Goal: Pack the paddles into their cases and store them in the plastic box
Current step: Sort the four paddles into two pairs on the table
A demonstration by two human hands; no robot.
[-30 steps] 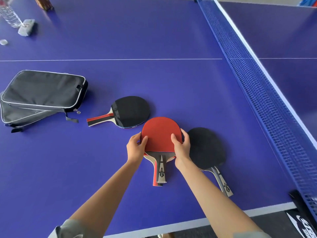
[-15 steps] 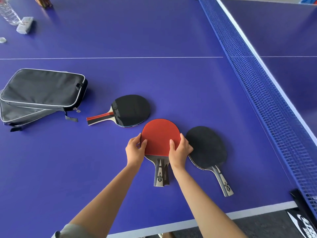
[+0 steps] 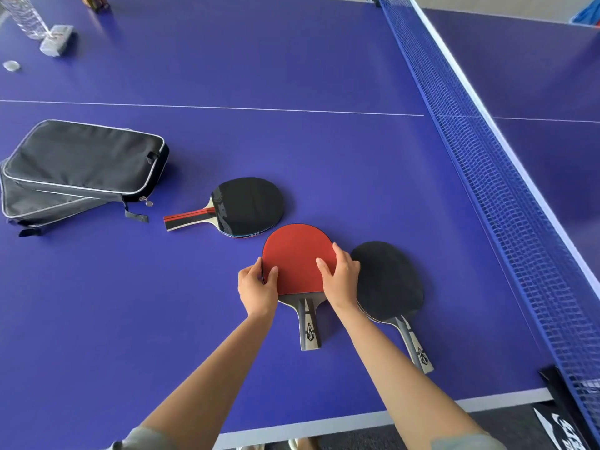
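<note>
A red-faced paddle [image 3: 297, 254] lies flat on the blue table, its grey handle pointing toward me. My left hand [image 3: 256, 289] grips the blade's left edge and my right hand [image 3: 341, 280] grips its right edge. Touching my right hand on the right lies a black-faced paddle [image 3: 388, 280] with a grey handle. Another black-faced paddle [image 3: 248, 206], with a red-striped handle pointing left, lies just beyond the red one. Two black zip cases [image 3: 84, 157] are stacked at the left, both flat. No plastic box is in view.
The blue net [image 3: 487, 177] runs along the right side. At the far left corner stand a clear bottle [image 3: 24, 14], a grey block [image 3: 56, 40] and a small cap [image 3: 11, 65]. The table's white front edge [image 3: 324, 423] is close to me.
A red-striped edge showed beside the red paddle's handle a second ago; now only one grey handle shows. Both hands stayed on the blade edges, the right one shifting slightly inward.
</note>
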